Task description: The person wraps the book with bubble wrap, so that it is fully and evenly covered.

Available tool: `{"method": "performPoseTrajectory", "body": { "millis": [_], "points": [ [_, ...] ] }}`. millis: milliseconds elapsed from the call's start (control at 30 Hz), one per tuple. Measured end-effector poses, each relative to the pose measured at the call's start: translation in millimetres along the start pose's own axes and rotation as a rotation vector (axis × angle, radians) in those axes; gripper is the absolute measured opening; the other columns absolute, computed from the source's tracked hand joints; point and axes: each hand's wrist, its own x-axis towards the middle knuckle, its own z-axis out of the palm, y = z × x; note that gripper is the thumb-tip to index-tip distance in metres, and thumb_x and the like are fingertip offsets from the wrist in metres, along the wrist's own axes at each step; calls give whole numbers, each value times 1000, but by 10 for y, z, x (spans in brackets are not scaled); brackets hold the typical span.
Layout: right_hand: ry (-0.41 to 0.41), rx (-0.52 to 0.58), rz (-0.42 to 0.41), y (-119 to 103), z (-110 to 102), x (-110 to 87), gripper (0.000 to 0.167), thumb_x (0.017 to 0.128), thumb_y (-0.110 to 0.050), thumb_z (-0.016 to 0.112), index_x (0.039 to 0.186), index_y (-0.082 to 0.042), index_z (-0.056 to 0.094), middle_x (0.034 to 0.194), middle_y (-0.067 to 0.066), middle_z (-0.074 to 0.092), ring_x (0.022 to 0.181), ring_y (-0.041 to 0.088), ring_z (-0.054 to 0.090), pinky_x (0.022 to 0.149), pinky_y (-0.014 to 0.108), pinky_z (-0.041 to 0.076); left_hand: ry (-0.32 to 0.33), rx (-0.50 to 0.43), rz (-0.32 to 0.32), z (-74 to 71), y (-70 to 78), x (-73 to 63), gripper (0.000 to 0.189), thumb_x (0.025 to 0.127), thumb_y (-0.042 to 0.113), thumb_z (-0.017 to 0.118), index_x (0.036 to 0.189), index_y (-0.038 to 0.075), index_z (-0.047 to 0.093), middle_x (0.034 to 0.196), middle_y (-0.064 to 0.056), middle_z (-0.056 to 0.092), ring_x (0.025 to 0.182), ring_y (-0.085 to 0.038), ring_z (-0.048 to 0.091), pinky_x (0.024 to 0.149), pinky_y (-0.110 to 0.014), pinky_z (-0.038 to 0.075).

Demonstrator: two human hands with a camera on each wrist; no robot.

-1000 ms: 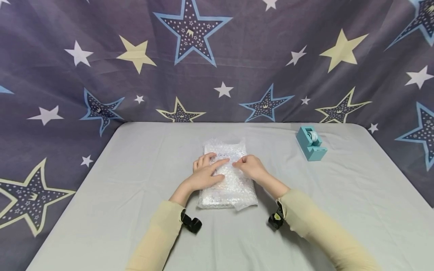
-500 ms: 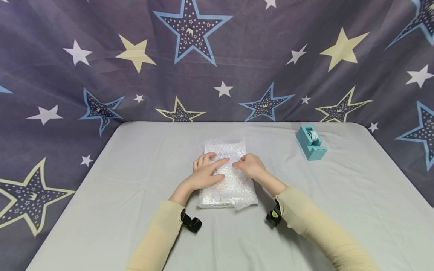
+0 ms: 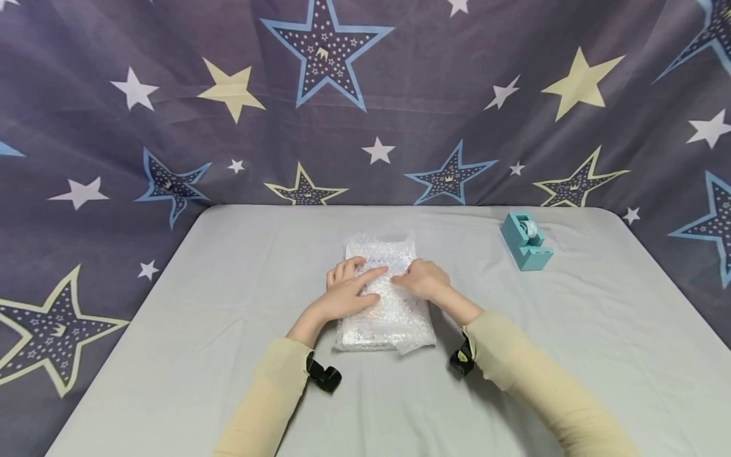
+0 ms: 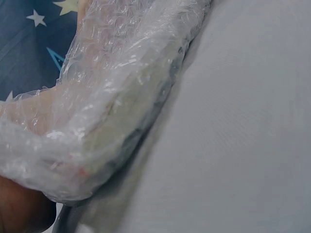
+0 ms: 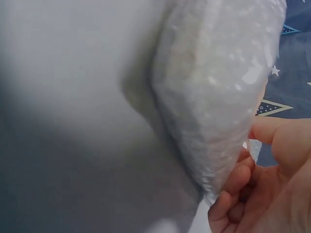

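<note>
A flat package in clear bubble wrap (image 3: 394, 320) lies on the table in the middle of the head view. My left hand (image 3: 344, 297) rests on its left half, fingers spread and index finger reaching toward the centre. From the right side, my right hand (image 3: 428, 279) has its thumb on the top of the wrap. In the right wrist view its other fingers (image 5: 238, 177) curl against the package's edge. Through the wrap (image 4: 131, 97) in the left wrist view a pale, thick side shows, with part of the left hand's thumb (image 4: 24, 206) dark at the lower left.
A teal tape dispenser (image 3: 526, 242) with a roll of clear tape stands at the back right of the table. Grey cloth (image 3: 228, 381) covers the table. Behind it hangs a dark curtain (image 3: 365, 82) printed with stars.
The right hand has turned slightly, from thumb and finger meeting over the wrap to its thumb lying on the top. The left hand and the package stay in place.
</note>
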Motion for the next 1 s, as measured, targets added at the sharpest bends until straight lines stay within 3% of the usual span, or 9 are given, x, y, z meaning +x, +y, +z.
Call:
{"method": "performPoseTrajectory", "body": {
  "millis": [133, 333, 500, 667, 800, 1000],
  "points": [
    [-61, -90, 4, -21, -53, 19, 45, 82, -49, 56, 88, -5, 66, 81, 8, 64, 66, 21, 57, 54, 31, 43, -4, 3, 3, 8, 13, 11, 56, 85, 39, 50, 139, 34, 36, 143, -13, 18, 129, -30, 12, 102, -50, 7],
    [-141, -200, 19, -39, -111, 43, 49, 84, -53, 51, 92, -7, 65, 87, 8, 64, 73, 22, 57, 65, 36, 46, -11, -2, 12, 16, 17, 22, 56, 85, 40, 50, 139, 34, 36, 143, -13, 19, 128, -30, 13, 102, -49, 7],
    [-135, -211, 1, 3, -105, 24, 56, 85, -57, 47, 94, -5, 65, 81, 7, 62, 68, 20, 55, 60, 32, 44, -5, 7, -3, 6, -5, 15, 56, 85, 40, 50, 139, 36, 35, 144, -11, 18, 129, -30, 12, 103, -50, 6],
    [-99, -91, -30, 103, -69, -14, 50, 83, -55, 52, 79, -7, 63, 65, 2, 55, 56, 15, 46, 48, 24, 36, -6, -2, -2, -9, -9, 5, 56, 85, 39, 50, 139, 35, 35, 145, -12, 17, 130, -31, 11, 103, -51, 6],
    [-87, 61, -69, 210, -47, -25, 42, 82, -48, 59, 66, -10, 55, 57, -3, 44, 52, 12, 39, 46, 23, 32, -13, -18, -2, -9, 1, -5, 56, 85, 39, 51, 139, 33, 36, 145, -13, 17, 130, -32, 11, 103, -52, 5],
    [-146, 259, -132, 314, -69, -37, 34, 85, -34, 62, 67, -9, 50, 59, 0, 46, 54, 12, 41, 50, 24, 35, -7, -27, -1, -8, 9, -7, 56, 85, 39, 51, 139, 34, 36, 145, -12, 17, 130, -32, 10, 103, -52, 4]
  ]
}}
